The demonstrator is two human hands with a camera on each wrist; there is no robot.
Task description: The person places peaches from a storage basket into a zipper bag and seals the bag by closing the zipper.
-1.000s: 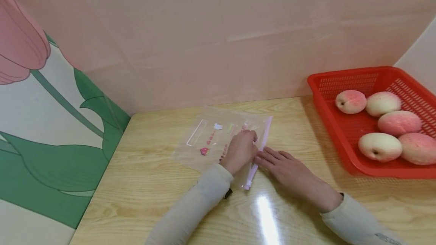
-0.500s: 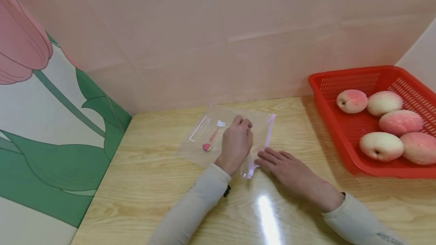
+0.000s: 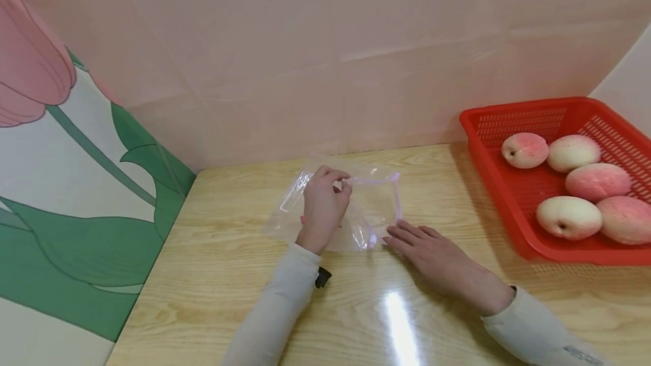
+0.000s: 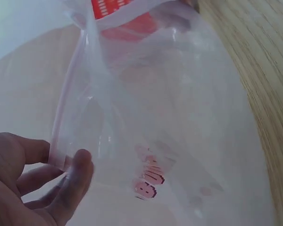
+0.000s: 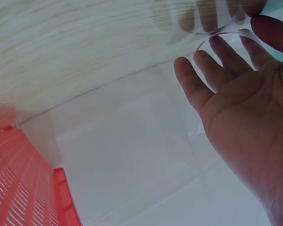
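Note:
A clear zip bag (image 3: 378, 199) with a lilac zip edge lies on the wooden table, its mouth spread apart. My left hand (image 3: 324, 205) pinches the upper zip edge between thumb and fingers and holds it raised; the left wrist view shows this grip on the lilac strip (image 4: 61, 108). Red printed letters (image 4: 150, 174) show on the bag there. With straight fingers, my right hand (image 3: 432, 253) rests on the table against the lower zip edge. In the right wrist view the fingers (image 5: 193, 82) are extended beside the film. My left hand covers part of the bag's print.
A red plastic basket (image 3: 490, 196) stands on the right of the table, holding several pink-and-cream peaches (image 3: 569, 218). A pale pink sheet (image 3: 325, 61) hangs behind the table. At the left is a panel with a tulip picture (image 3: 76, 242).
My left hand has moved left, pulling the upper zip edge away from the lower one, so the bag's mouth has opened. My right hand has stayed in place.

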